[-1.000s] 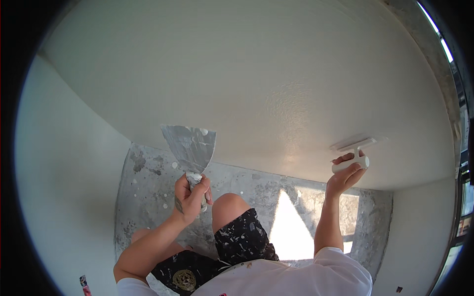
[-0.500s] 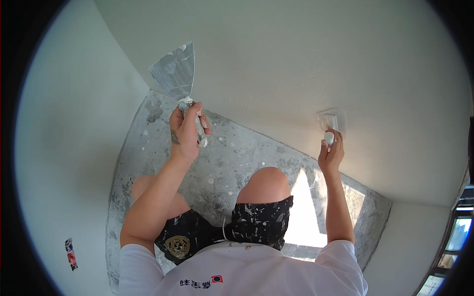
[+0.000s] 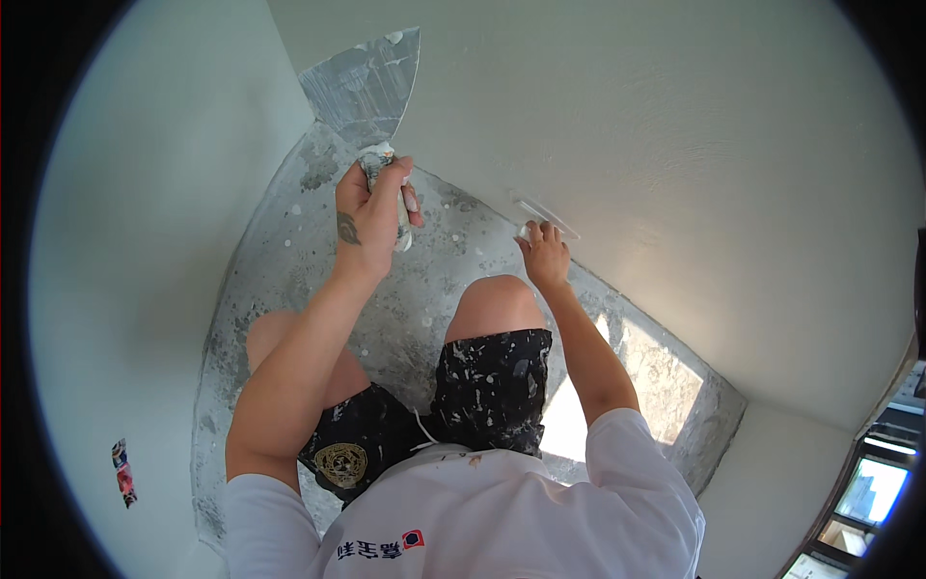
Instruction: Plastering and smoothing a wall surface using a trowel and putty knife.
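The left hand [image 3: 374, 212] firmly grips a fan-shaped grey metal scraper [image 3: 367, 85]. The right hand [image 3: 547, 257] clasps a flat white-handled trowel [image 3: 545, 213] against the pale wall [image 3: 714, 183].

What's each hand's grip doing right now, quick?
Left hand: closed, holding the grey, fan-shaped metal putty knife.
Right hand: closed, holding the pale, flat rectangular trowel by its handle.

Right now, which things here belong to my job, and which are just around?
For the job: scraper in your left hand; trowel in your right hand; wall ahead.

Just around: multicoloured strip on left-side wall; window, right edge.
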{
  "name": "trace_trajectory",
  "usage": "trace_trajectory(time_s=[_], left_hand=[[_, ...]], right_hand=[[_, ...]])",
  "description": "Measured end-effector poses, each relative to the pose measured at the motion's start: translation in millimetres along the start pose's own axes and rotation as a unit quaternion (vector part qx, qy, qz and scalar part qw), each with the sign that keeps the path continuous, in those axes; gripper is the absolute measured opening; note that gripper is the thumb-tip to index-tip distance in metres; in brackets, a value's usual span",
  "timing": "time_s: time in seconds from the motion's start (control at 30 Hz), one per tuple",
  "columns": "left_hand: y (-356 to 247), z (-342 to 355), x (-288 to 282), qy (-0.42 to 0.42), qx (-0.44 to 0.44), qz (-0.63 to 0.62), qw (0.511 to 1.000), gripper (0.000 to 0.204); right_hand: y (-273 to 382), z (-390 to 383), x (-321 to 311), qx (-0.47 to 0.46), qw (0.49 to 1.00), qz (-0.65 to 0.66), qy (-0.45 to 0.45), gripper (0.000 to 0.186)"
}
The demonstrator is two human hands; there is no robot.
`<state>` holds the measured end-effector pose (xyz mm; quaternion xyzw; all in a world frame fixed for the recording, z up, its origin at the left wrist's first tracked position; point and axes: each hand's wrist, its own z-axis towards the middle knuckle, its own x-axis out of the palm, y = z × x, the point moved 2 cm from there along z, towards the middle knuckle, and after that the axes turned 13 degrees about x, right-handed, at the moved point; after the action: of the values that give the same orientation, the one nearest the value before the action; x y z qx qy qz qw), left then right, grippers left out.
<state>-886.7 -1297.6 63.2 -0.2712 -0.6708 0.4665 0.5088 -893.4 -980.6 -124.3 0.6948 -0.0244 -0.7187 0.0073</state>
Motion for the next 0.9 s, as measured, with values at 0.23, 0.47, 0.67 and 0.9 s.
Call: trace_trajectory(time_s=[0.23,0.47,0.67,0.9], left_hand=[[-0.3,10.6,-11.8,-0.012,0.012,0.026,1.0,0.015],[-5.3,6.2,-6.1,-0.017,0.006,0.016,1.0,0.015],[-13.8,-6.5,-5.7,-0.003,0.021,0.03,0.999,0.014],[-7.5,-5.7,-9.1,-0.009,0.009,-0.016,1.0,0.017]], right_hand=[[-54.9,-9.2,-31.4,-0.03,0.989,0.11,-0.089,0.04],[-22.4,-2.5,58.2,0.01,0.998,0.037,0.045,0.042],[-166.6,-62.1,-7.8,0.04,0.996,0.079,0.01,0.041],[-117.0,-26.1,-120.2,-0.059,0.95,0.195,-0.236,0.035]])
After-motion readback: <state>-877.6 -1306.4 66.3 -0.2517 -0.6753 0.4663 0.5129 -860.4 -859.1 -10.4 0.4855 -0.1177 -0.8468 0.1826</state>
